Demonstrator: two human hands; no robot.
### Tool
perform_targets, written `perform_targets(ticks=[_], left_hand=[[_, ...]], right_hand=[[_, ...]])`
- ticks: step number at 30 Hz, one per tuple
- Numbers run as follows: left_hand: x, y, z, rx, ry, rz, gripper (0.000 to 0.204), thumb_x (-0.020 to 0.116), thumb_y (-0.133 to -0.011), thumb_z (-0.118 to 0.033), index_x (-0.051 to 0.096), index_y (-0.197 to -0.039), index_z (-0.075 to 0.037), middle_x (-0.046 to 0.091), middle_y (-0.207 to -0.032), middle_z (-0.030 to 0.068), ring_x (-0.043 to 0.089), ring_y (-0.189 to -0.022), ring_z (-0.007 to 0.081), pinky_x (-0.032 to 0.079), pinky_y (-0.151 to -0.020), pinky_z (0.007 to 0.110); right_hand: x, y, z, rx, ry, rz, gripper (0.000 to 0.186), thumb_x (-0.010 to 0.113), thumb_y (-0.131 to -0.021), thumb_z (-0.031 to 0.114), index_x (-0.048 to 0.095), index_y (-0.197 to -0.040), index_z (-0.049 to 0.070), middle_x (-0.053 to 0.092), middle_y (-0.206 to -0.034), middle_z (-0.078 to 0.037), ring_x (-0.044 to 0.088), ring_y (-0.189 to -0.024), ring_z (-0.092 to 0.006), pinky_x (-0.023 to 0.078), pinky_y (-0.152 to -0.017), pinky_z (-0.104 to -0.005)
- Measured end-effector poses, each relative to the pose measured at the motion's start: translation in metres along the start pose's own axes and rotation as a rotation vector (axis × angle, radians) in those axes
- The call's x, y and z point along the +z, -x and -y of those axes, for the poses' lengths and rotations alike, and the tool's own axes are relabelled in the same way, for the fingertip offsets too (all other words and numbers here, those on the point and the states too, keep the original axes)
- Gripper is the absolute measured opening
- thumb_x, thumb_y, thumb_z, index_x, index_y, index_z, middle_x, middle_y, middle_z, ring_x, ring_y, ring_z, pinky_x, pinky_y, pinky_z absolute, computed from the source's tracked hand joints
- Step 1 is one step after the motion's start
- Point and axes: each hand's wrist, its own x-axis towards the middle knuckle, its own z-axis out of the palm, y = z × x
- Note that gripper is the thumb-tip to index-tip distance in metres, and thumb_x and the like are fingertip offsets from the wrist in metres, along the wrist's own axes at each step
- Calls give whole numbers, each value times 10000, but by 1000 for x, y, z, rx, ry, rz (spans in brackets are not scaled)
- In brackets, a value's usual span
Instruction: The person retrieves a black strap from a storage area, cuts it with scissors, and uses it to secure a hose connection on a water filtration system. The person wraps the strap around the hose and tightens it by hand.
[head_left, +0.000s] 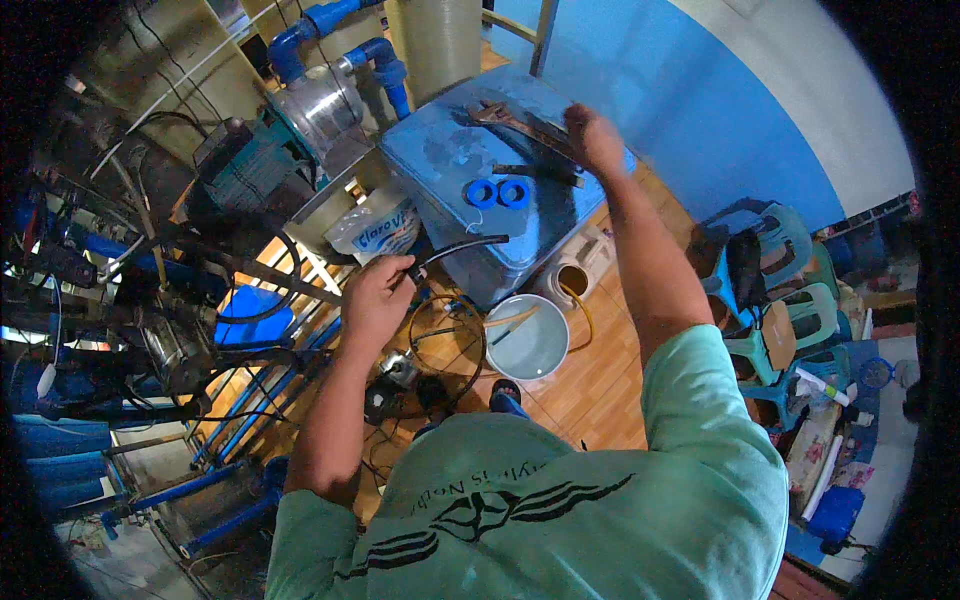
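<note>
My left hand (376,308) is closed around a black hose (462,245), whose free end points right toward a blue lidded container. My right hand (597,142) is over the far right of that container's lid (440,150), beside the handle of a rusty adjustable wrench (520,125). Its fingers are blurred, so whether it grips the wrench cannot be made out. Nearer me on the lid are a short dark bar (538,176) and two blue ring fittings (513,193) side by side.
A white bucket (528,350) with liquid stands on the tiled floor, beside a jug (572,282) and a yellow hose (580,318). To the left are a pump (318,105), blue pipes (292,50) and tangled cables. Stacked plastic chairs (785,245) stand at the right.
</note>
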Motion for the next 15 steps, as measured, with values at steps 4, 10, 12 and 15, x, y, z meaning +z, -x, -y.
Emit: perform_targets(ticks=[4,10,12,15], left_hand=[[11,-6,3,38,30,48,235,597,-823,32,619,-1057,17,668,-991,100,646,-921,168,508,-820,288],[6,-8,-24,-51,-1,85,218,634,-830,-10,632,-1047,-9,680,-960,85,638,-903,145,515,-798,297],[12,-8,-17,0,34,45,223,665,-817,-21,640,-1039,-19,685,-955,80,644,-892,143,520,-789,295],[10,-4,-12,-6,75,22,223,674,-807,-6,642,-1028,-8,681,-951,84,649,-896,152,524,-796,290]], right_hand=[[-4,-13,-81,28,149,194,313,574,-878,308,645,-1123,127,673,-984,-180,656,-884,-342,509,-783,-425],[2,-31,-87,-119,167,500,381,604,-822,262,625,-1147,65,668,-1001,-207,659,-904,-332,509,-794,-414],[-5,-32,-81,-139,296,504,336,589,-794,192,619,-1083,23,665,-994,-212,649,-905,-355,496,-776,-434],[-31,-14,-50,-30,-30,165,220,578,-793,104,609,-995,23,676,-938,-153,647,-829,-313,491,-724,-392]])
